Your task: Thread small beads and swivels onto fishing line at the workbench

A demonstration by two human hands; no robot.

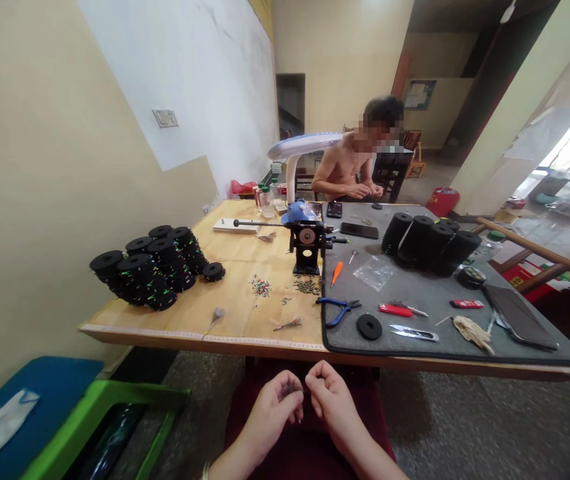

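Just in front of the table edge, above my lap, my left hand and my right hand come close together with fingers pinched. Something thin and dark seems to run between the fingertips; it is too small to name. On the table edge nearest my hands lie two small bundles of fine strands, one grey and one with orange tips. Behind them are a pile of colourful beads and a pile of small metal parts.
Black foam spools stack up at left, more spools at right. A black winding device stands mid-table before a lamp. Blue pliers, a foam disc and thread snips lie on the grey mat. A person sits opposite.
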